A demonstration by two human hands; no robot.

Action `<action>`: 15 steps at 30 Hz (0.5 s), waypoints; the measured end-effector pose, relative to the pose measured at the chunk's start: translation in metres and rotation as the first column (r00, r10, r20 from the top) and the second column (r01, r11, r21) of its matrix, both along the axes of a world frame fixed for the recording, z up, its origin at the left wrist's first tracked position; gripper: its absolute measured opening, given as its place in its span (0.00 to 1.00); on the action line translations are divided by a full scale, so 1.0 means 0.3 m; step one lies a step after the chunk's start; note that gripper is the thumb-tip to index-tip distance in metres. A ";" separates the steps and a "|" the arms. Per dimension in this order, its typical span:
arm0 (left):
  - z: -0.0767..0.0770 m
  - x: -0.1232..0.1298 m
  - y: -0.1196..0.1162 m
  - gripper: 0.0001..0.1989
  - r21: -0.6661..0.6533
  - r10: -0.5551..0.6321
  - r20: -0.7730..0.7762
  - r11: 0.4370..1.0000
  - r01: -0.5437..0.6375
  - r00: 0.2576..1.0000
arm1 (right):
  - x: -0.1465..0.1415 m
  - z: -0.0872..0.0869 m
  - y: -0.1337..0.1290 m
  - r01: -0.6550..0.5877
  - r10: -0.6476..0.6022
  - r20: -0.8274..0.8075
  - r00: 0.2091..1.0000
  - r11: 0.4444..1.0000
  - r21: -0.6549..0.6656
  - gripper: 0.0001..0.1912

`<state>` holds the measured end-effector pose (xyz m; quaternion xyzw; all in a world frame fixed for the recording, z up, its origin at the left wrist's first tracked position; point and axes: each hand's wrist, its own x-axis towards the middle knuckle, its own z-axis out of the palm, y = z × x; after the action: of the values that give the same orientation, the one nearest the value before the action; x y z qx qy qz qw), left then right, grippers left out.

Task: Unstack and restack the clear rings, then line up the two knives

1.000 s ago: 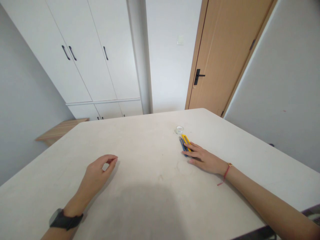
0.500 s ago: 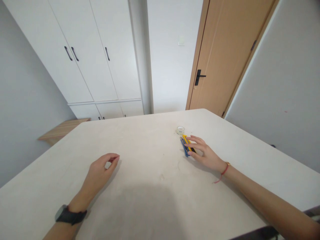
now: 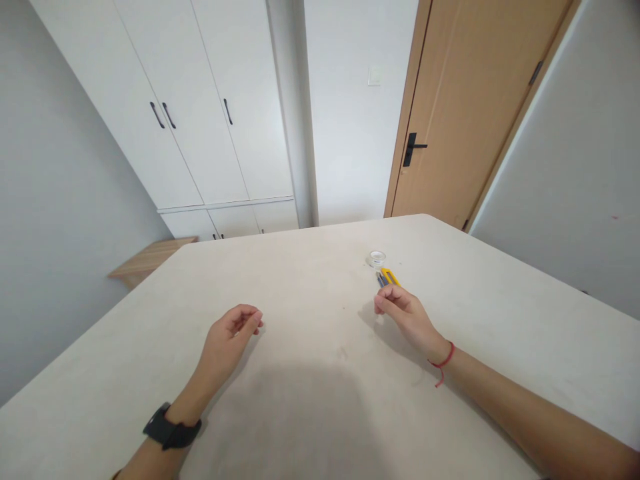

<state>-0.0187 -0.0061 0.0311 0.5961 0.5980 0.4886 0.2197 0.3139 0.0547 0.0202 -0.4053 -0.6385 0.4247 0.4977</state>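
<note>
My right hand (image 3: 406, 319) rests curled on the pale table top (image 3: 310, 287), its fingertips just below a yellow utility knife (image 3: 391, 276) and the tips of blue-and-grey pens (image 3: 381, 279). The hand hides the lower ends of both, so contact cannot be told. A small clear round glass dish (image 3: 377, 258) lies just beyond the knife. My left hand (image 3: 231, 337) rests loosely curled further left, holding nothing, with a black watch (image 3: 171, 427) on its wrist. A red string (image 3: 442, 361) circles my right wrist.
The table's far edge runs behind the dish, and its left corner meets a wooden shelf (image 3: 147, 263). White cupboards (image 3: 200, 113) stand beyond, and a wooden door (image 3: 450, 113) with a black handle is at the far right.
My right hand has drawn back toward me, its spread fingers curling closed, and less of the knife and pens shows. My left hand has barely moved, and the whole view has shifted slightly.
</note>
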 end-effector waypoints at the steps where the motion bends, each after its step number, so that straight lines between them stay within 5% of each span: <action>1: 0.001 0.005 -0.002 0.16 -0.007 -0.006 0.011 1.000 0.006 1.000 | 0.006 -0.002 -0.001 0.007 -0.007 -0.002 1.000 1.000 0.001 0.21; 15: 0.012 0.002 -0.023 0.19 0.039 0.065 0.016 0.997 -0.066 0.998 | 0.019 -0.013 -0.007 0.032 -0.033 0.024 0.999 0.999 0.014 0.21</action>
<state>-0.0182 -0.0131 0.0346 0.5769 0.6058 0.5117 0.1960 0.3195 0.0528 0.0163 -0.4175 -0.6406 0.4074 0.4995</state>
